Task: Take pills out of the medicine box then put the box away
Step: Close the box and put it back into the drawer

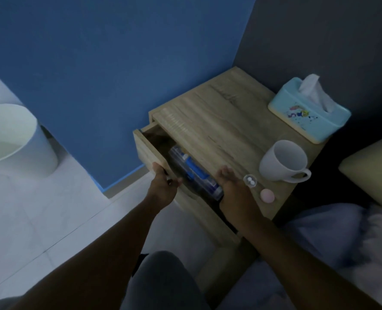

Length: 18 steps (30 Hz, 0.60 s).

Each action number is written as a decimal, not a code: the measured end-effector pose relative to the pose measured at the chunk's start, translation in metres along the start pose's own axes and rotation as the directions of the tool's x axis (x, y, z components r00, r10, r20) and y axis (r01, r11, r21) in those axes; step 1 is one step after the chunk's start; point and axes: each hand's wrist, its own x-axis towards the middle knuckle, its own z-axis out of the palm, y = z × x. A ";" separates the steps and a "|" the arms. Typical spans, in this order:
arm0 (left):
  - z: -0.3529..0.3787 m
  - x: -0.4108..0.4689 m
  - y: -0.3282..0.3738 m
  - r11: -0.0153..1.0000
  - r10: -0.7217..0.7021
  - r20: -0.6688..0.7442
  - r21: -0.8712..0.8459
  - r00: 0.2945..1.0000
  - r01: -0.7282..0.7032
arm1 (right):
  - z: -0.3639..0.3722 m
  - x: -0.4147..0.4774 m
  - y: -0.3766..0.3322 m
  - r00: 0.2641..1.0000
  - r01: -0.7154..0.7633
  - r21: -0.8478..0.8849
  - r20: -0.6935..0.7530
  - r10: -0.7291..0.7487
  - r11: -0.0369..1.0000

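The clear medicine box (194,173) with a blue handle lies inside the open drawer (147,151) of the wooden nightstand (225,130). My left hand (163,184) grips the drawer's front panel at its top edge. My right hand (232,186) rests flat, fingers apart, on the nightstand's front edge just right of the box, holding nothing. A small clear cap (250,180) with two white pills in it stands on the nightstand top beside my right hand. Next to it lies a small pink round lid (267,195).
A white mug (284,161) and a light blue tissue box (308,110) stand on the nightstand top. A white waste bin (13,139) stands on the floor at the left. A bed with bedding (342,242) and a pillow (373,171) lies to the right. Blue wall behind.
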 end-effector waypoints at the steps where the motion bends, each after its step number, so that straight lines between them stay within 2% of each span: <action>1: 0.004 0.003 0.004 1.000 -0.002 0.000 -0.006 1.000 0.002 | 0.001 0.000 0.000 1.000 0.001 -0.004 -0.003 -0.001 1.000; 7: 0.026 0.024 0.023 1.000 -0.028 0.007 -0.006 1.000 0.028 | 0.000 0.002 -0.004 0.999 0.037 -0.089 -0.014 -0.038 0.995; 14: 0.040 0.042 0.030 0.998 -0.040 -0.007 0.046 0.999 0.040 | -0.001 0.000 -0.008 0.998 0.036 -0.103 -0.039 -0.041 0.994; 18: 0.042 0.047 0.032 0.992 0.010 -0.012 0.129 1.000 -0.009 | -0.002 -0.002 -0.008 0.999 0.037 -0.121 -0.008 -0.038 0.992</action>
